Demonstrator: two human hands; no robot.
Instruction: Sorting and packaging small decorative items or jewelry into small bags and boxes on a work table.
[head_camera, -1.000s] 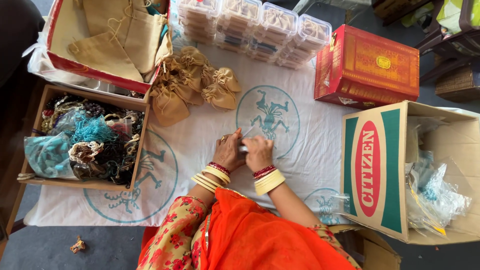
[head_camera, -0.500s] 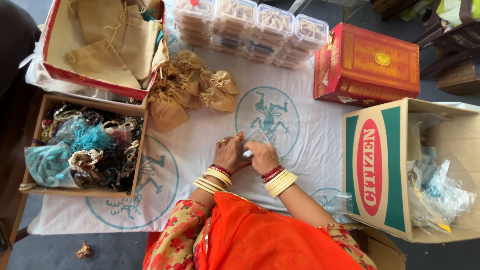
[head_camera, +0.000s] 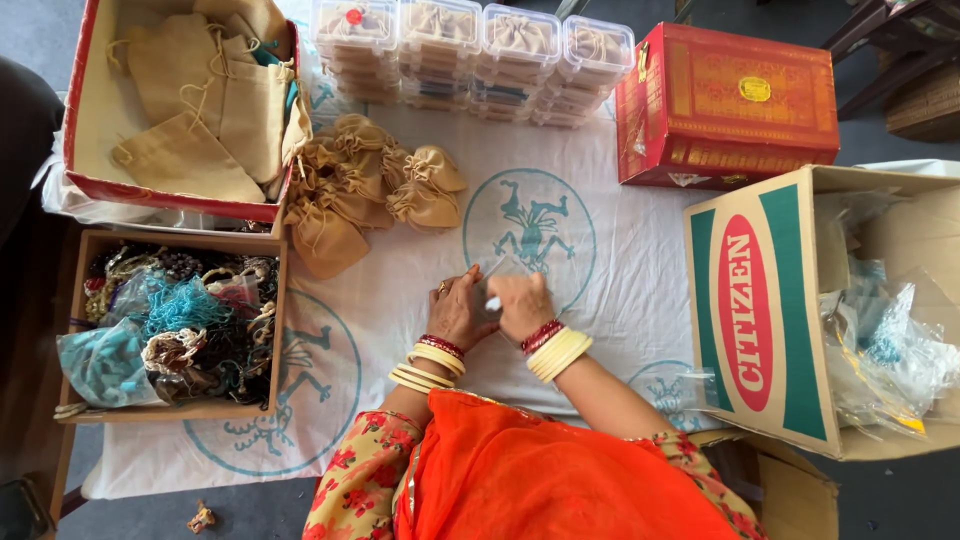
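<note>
Bright, even daylight, soft shadows only; white cloth (head_camera: 620, 300) near blown out. Sharp centre, slight wide-angle bend at edges, glare on clear plastic boxes (head_camera: 470, 45). Floor corners dim, small item between hands unresolved.

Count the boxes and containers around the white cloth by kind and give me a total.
Red cardboard boxes: 2, a closed one and an open one with tan cloth pouches
Brown open tray of beaded jewellery: 1
Large printed carton of clear plastic bags: 1
Stacks of clear plastic lidded boxes: 4
Total: 8
</note>
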